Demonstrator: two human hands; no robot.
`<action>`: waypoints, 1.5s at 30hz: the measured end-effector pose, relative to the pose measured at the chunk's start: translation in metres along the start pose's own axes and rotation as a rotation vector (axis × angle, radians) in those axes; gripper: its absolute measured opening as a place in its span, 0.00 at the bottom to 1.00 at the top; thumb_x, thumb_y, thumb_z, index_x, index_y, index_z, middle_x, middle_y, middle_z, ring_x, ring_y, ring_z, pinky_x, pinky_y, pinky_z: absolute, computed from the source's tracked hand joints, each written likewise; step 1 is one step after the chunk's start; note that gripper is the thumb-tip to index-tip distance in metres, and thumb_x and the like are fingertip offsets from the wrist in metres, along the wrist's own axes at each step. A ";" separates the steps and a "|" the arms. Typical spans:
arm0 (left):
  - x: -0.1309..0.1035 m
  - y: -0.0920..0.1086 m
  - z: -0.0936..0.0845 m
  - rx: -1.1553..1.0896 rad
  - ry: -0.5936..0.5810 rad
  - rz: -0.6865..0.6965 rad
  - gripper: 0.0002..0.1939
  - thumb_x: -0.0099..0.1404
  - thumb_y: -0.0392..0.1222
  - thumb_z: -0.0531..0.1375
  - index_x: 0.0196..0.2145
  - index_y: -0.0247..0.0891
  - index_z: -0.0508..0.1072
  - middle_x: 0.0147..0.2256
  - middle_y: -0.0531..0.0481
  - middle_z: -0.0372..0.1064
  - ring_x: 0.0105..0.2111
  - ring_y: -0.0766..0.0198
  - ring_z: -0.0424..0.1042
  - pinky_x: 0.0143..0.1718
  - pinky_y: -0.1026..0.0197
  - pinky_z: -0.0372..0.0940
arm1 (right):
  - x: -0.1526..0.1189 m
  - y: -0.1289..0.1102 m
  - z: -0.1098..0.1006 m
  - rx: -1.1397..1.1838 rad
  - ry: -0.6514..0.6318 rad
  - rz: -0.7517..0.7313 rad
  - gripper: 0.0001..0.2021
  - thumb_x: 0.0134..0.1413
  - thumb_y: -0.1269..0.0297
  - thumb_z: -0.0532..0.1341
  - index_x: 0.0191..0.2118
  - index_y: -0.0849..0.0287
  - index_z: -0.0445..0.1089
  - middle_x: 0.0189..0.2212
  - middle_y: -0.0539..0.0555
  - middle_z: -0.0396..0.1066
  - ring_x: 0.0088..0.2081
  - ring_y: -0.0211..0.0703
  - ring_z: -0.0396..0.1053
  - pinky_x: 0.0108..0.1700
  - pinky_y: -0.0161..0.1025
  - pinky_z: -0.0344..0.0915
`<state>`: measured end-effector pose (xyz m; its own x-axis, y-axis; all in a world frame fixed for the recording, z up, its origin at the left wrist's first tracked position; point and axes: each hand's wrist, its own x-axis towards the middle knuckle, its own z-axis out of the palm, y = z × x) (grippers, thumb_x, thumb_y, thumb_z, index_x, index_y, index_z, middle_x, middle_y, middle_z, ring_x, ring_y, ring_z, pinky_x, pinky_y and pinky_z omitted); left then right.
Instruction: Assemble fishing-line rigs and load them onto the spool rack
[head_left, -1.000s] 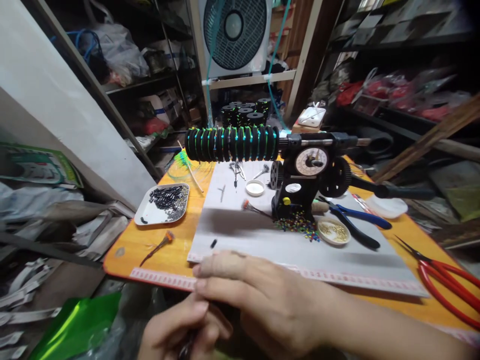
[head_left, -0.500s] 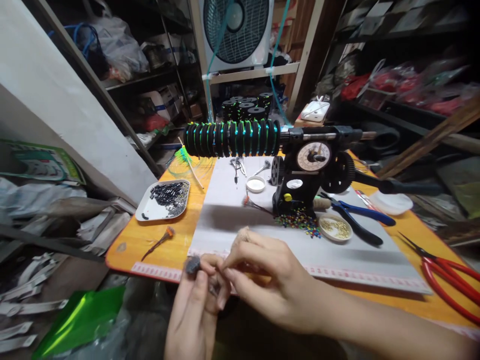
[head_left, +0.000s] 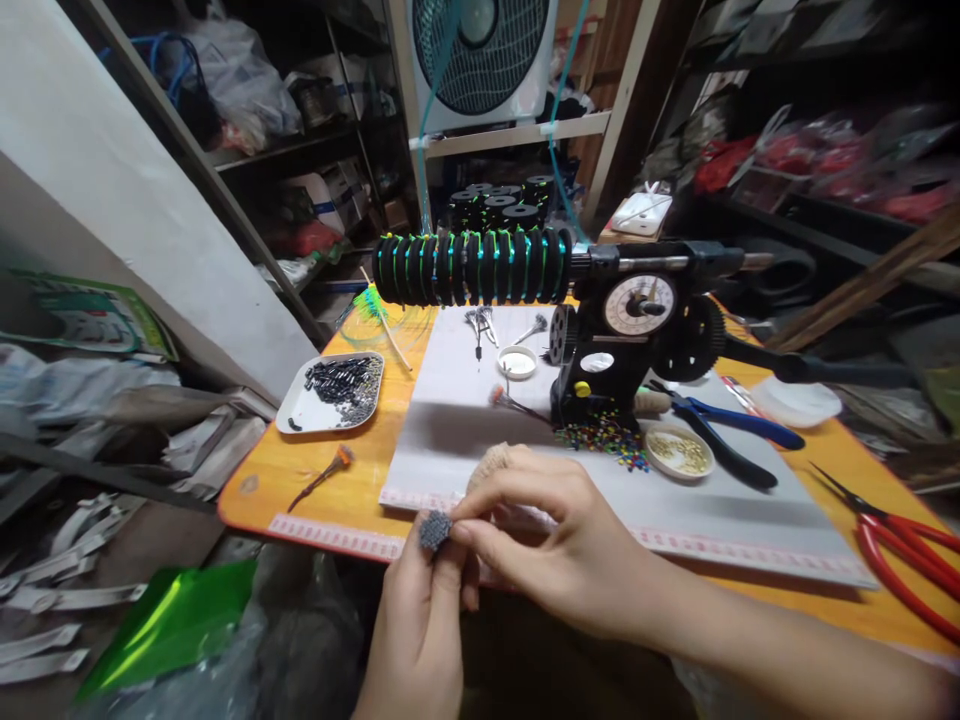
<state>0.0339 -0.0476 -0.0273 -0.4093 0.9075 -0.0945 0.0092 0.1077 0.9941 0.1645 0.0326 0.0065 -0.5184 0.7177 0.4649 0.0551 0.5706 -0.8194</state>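
Observation:
My left hand (head_left: 420, 615) is closed around a small grey bundle (head_left: 435, 531), whose rounded, grainy end points up between thumb and fingers. What lies below that end is hidden in the palm. Thumb and forefinger of my right hand (head_left: 547, 530) pinch together at the bundle's right edge; anything between those fingertips is too small to make out. A tan wrap (head_left: 489, 468) covers one right finger. Both hands are over the table's front edge. Beyond them, a brush-like bundle with an orange tip (head_left: 501, 397) lies on the grey board (head_left: 442, 440).
A black winding machine (head_left: 600, 370) with a dial carries a row of black spools. Around it are coloured beads (head_left: 600, 440), a dish of gold bits (head_left: 679, 452) and blue-handled pliers (head_left: 712, 430). Red-handled scissors (head_left: 900, 545) lie right, a tray of black pieces (head_left: 330, 393) left.
My left hand has moved up and right, turning the grey bundle's end toward view. Right fingertips now meet at its edge. The whole view has shifted slightly.

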 end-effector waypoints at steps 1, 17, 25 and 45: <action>-0.001 0.000 -0.001 0.056 0.008 0.042 0.23 0.62 0.63 0.61 0.29 0.38 0.74 0.23 0.54 0.60 0.24 0.66 0.58 0.26 0.65 0.59 | 0.000 -0.001 0.000 0.029 -0.015 0.015 0.04 0.56 0.75 0.64 0.32 0.65 0.76 0.26 0.52 0.69 0.29 0.36 0.66 0.32 0.33 0.62; 0.000 -0.001 0.004 -0.501 0.047 0.142 0.14 0.69 0.44 0.61 0.27 0.40 0.63 0.20 0.59 0.57 0.20 0.72 0.57 0.22 0.70 0.58 | -0.003 0.003 0.000 -0.039 -0.070 -0.130 0.06 0.59 0.75 0.62 0.35 0.67 0.77 0.27 0.55 0.68 0.30 0.37 0.66 0.29 0.32 0.63; -0.003 -0.001 0.003 -0.461 0.085 0.121 0.15 0.68 0.46 0.61 0.27 0.40 0.61 0.20 0.60 0.57 0.19 0.72 0.56 0.23 0.68 0.57 | -0.005 0.005 0.002 -0.176 -0.112 -0.171 0.06 0.59 0.75 0.60 0.37 0.63 0.75 0.30 0.55 0.68 0.31 0.39 0.65 0.31 0.34 0.63; 0.005 -0.008 -0.010 -0.392 0.022 0.250 0.12 0.72 0.40 0.56 0.29 0.42 0.61 0.21 0.60 0.58 0.21 0.71 0.59 0.23 0.67 0.60 | -0.003 -0.001 0.001 -0.150 -0.121 -0.146 0.07 0.59 0.75 0.59 0.34 0.65 0.76 0.28 0.55 0.68 0.30 0.38 0.65 0.29 0.33 0.63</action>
<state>0.0233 -0.0481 -0.0352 -0.4580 0.8767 0.1473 -0.2335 -0.2785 0.9316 0.1656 0.0298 0.0052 -0.6279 0.5757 0.5237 0.0939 0.7241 -0.6833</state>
